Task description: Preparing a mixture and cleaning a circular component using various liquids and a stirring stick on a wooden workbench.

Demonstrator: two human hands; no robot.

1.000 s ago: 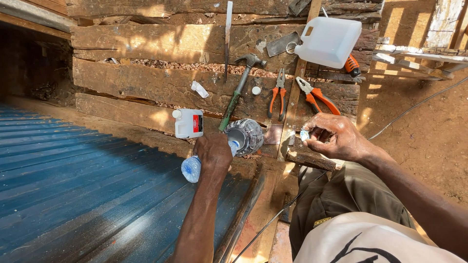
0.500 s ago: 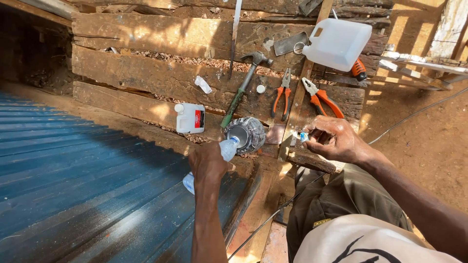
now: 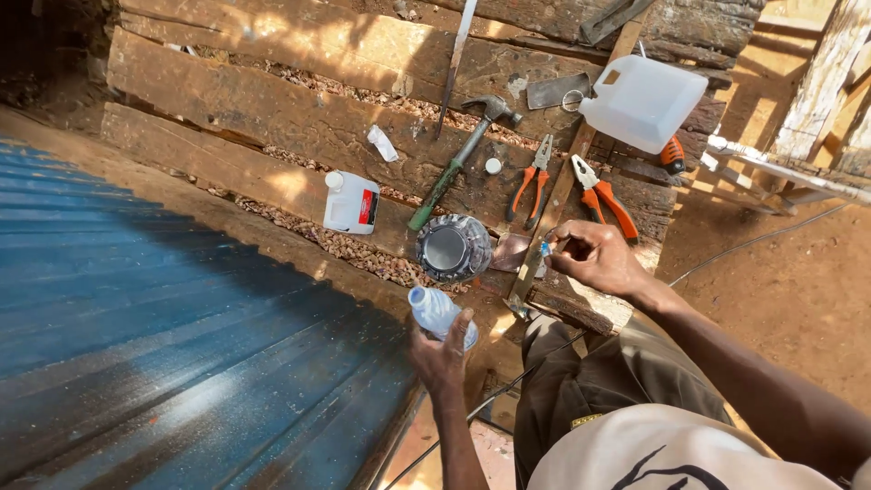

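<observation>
the small clear plastic bottle (image 3: 437, 311) sits uncapped in the left hand (image 3: 442, 349), clenched around its body above the blue metal sheet (image 3: 163, 363). the right hand (image 3: 592, 259) pinches its blue cap (image 3: 544, 247). best keep the bottle upright and steady; its contents can't be made out. on the counter (image 3: 299, 118), a round cup (image 3: 452, 247) looks empty; white jug (image 3: 642, 102) unclear.

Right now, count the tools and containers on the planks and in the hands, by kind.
Pliers: 2
Hammer: 1
Jug: 1
White can: 1
Clear bottle: 1, in left hand
Blue cap: 1, in right hand
Total: 7
</observation>
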